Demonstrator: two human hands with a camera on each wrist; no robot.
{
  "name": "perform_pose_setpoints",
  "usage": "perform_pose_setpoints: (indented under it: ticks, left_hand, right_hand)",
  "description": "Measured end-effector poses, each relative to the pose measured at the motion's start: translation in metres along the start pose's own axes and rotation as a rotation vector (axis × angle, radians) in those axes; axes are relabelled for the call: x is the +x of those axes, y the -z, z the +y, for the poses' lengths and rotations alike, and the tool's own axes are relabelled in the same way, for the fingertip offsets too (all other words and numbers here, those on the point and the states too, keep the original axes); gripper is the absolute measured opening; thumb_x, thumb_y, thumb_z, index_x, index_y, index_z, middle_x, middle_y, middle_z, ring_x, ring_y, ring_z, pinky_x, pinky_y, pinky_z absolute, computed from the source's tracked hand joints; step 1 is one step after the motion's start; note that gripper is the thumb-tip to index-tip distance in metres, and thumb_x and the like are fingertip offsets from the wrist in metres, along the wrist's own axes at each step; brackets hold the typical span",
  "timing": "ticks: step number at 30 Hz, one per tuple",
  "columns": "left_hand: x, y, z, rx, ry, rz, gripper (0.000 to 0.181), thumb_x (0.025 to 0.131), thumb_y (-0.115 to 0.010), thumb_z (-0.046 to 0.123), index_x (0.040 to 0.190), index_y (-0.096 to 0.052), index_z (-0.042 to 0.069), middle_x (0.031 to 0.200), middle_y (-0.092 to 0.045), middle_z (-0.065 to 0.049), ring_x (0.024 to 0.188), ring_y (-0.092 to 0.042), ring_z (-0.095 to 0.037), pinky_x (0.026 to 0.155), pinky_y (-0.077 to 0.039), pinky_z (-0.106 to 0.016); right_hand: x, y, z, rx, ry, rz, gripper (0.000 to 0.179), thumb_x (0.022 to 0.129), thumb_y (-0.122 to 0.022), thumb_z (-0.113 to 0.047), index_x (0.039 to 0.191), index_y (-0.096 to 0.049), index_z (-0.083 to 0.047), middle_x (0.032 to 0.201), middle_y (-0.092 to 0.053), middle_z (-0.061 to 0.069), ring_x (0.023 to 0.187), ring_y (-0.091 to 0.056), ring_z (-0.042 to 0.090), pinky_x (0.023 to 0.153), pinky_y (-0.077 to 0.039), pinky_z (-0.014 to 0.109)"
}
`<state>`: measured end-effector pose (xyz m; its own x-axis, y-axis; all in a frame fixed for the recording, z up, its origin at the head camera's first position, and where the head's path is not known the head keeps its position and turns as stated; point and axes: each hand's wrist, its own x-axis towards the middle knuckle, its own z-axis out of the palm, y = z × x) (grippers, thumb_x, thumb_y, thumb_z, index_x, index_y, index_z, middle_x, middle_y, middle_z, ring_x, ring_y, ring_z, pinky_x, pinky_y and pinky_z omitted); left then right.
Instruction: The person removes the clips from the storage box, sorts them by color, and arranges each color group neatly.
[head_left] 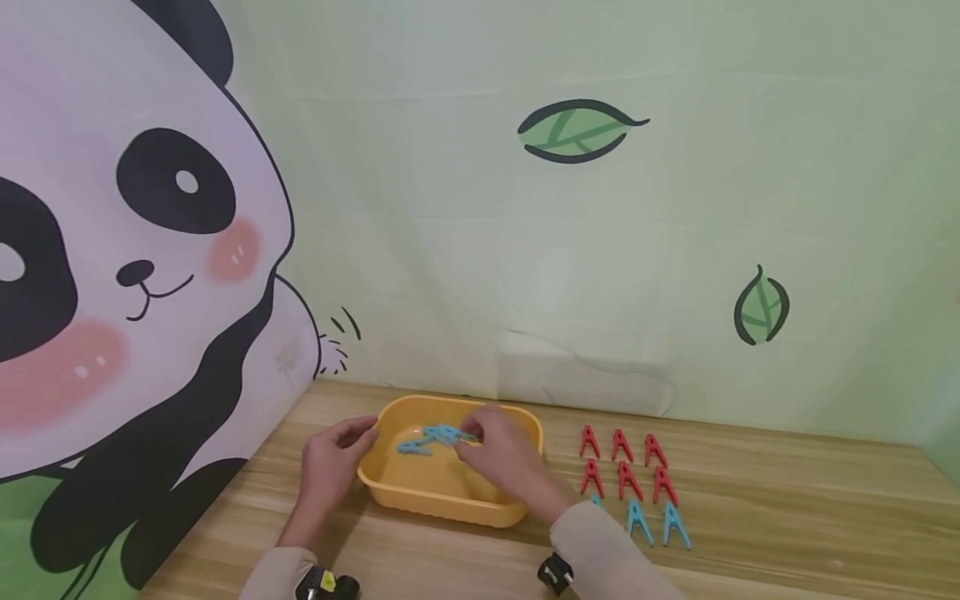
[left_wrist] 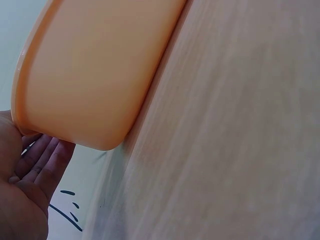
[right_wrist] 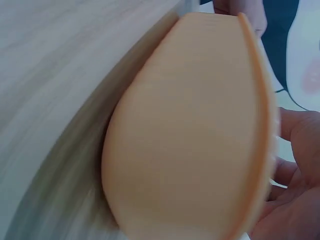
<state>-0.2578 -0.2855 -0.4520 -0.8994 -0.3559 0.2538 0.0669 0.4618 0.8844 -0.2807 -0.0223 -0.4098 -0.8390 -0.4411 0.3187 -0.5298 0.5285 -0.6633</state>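
Note:
A yellow plastic basin (head_left: pixel 442 504) stands on the table, with several blue clothespins (head_left: pixel 415 448) lying loosely together inside it. My left hand (head_left: pixel 330 467) holds the basin's left end, thumb at the rim and fingers against the outer wall (left_wrist: pixel 80 100). Reaching over the near right side, my right hand (head_left: pixel 504 454) has its thumb and fingertips inside the basin, pinching the end of a blue clothespin beside the others. In the right wrist view the basin wall (right_wrist: pixel 185 125) hides those fingertips.
Right of the basin, red clothespins (head_left: pixel 627 481) stand out in two rows on the wooden table (head_left: pixel 810 517). A row of blue clothespins (head_left: pixel 675 527) lies nearer, partly behind the right forearm. Behind the table hangs a green backdrop (head_left: pixel 420 250) with a panda picture.

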Motion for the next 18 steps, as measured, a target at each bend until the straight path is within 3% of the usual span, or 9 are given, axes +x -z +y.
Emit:
perform_pose_setpoints:
  ticks: [7, 18]
  left_hand:
    - [0.0, 0.001, 0.001, 0.01, 0.008, -0.011, 0.025, 0.102, -0.074, 0.013, 0.123, -0.076, -0.001, 0.121, -0.076, -0.019, 0.113, -0.072, -0.032, 0.088, -0.059, -0.024]
    - [0.001, 0.0, -0.002, 0.014, -0.004, 0.003, 0.025, 0.102, -0.075, 0.015, 0.121, -0.077, 0.0, 0.119, -0.077, -0.017, 0.111, -0.072, -0.03, 0.085, -0.057, -0.019]
  right_hand:
    - [-0.024, 0.023, 0.003, -0.035, 0.055, 0.075, 0.013, 0.092, -0.082, -0.012, 0.098, -0.074, -0.003, 0.091, -0.066, 0.002, 0.082, -0.06, 0.018, 0.072, -0.053, 0.031]
    - [-0.064, 0.059, 0.009, -0.03, -0.023, 0.111, 0.011, 0.09, -0.085, -0.008, 0.094, -0.074, -0.008, 0.085, -0.062, -0.002, 0.077, -0.055, 0.017, 0.065, -0.048, 0.027]
